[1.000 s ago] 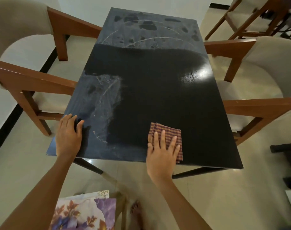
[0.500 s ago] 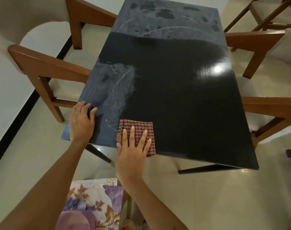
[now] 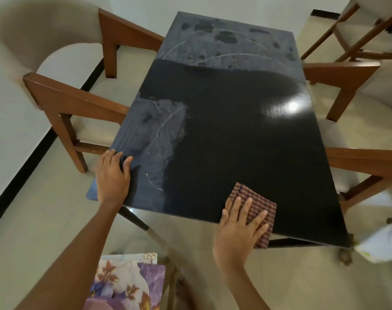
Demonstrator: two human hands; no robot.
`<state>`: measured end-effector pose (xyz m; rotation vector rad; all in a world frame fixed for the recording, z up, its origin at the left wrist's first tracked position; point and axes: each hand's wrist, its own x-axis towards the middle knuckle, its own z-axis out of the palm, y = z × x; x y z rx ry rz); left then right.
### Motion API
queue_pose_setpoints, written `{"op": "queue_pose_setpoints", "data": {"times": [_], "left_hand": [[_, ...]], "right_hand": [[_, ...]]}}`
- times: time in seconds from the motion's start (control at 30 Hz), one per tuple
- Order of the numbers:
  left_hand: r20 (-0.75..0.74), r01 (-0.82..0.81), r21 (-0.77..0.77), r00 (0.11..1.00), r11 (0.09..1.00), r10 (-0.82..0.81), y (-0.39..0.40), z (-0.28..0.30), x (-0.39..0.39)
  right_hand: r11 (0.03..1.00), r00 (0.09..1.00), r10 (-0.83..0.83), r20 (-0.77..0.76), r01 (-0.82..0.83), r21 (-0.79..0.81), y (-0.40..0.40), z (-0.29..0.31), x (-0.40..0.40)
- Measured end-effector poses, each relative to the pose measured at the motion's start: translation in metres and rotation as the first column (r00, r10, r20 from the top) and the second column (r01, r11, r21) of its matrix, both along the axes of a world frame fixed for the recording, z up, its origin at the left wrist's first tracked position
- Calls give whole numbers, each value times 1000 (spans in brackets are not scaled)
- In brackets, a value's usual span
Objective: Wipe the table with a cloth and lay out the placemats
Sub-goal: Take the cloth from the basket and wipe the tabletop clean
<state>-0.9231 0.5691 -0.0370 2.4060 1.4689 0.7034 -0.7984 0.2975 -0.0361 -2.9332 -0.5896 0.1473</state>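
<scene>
Pale floor tiles and a white wall surround the dark rectangular tabletop (image 3: 235,135), whose middle is wiped to a deep black while a dusty grey patch remains at the near left and a dusty band at the far end. The folded maroon checked cloth (image 3: 256,211) lies at the near edge, right of centre, overhanging it slightly. The right hand (image 3: 237,233) lies flat on the cloth, fingers straight and spread, pressing it down so that it drags dust along; nothing is pinched. The left hand (image 3: 113,175) rests flat on the near left corner, fingers straight and close together, probably to brace the body while leaning. Floral purple and white placemats (image 3: 125,285) wait low in front of the person, not yet laid out. Brown wooden chairs with cream seats (image 3: 63,104) stand close against both long sides; their arms may hamper reaching the far dusty band.
</scene>
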Motion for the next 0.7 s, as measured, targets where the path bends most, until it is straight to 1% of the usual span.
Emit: {"op": "queue_pose_setpoints", "data": {"times": [0.07,0.13,0.2,0.37,0.43,0.5,0.7], "left_hand": [[-13,-18,-23,1000,1000,17,1,-1,1],[-30,-34,-42,999,999,32,3,-3,0],[-40,-47,-37,998,998,46,5,-5,-1],[-32,-102,-29,994,994,101,6,-8,0],[-31,-129,-38,991,991,128,6,-8,0],[-27,-136,-62,991,989,135,7,-8,1],[-34,-129,-114,992,985,125,6,-9,1]], "right_hand": [[993,993,114,-25,-114,-3,35,4,-11],[977,977,210,-31,-209,41,78,11,-15],[958,953,287,-92,-285,35,126,16,0],[960,950,281,-137,-281,18,234,28,89],[943,936,331,-120,-332,9,257,31,117],[929,927,370,-66,-371,-4,268,27,136],[921,919,382,-95,-387,-39,279,22,149]]}}
